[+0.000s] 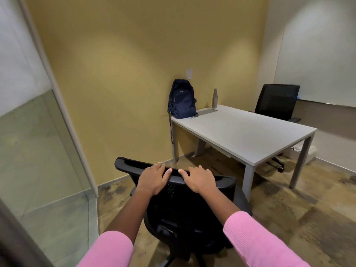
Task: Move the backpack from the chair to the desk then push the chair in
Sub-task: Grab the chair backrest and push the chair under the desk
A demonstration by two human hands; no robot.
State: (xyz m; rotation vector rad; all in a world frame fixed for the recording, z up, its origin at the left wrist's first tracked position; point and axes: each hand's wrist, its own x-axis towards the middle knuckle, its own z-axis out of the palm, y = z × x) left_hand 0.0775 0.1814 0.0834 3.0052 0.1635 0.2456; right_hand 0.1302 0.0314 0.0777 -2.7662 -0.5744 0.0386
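A dark blue backpack (182,99) stands upright on the far left corner of the white desk (250,135), leaning against the yellow wall. A black mesh office chair (181,212) stands in front of me, away from the desk and to its left. My left hand (153,179) and my right hand (199,179) both rest over the top edge of its backrest, fingers curled over the rim. The chair's seat is hidden behind the backrest.
A steel bottle (214,98) stands at the desk's back edge. A second black chair (276,102) sits at the desk's far side. A glass partition (38,151) runs along the left. A whiteboard (317,64) hangs on the right wall.
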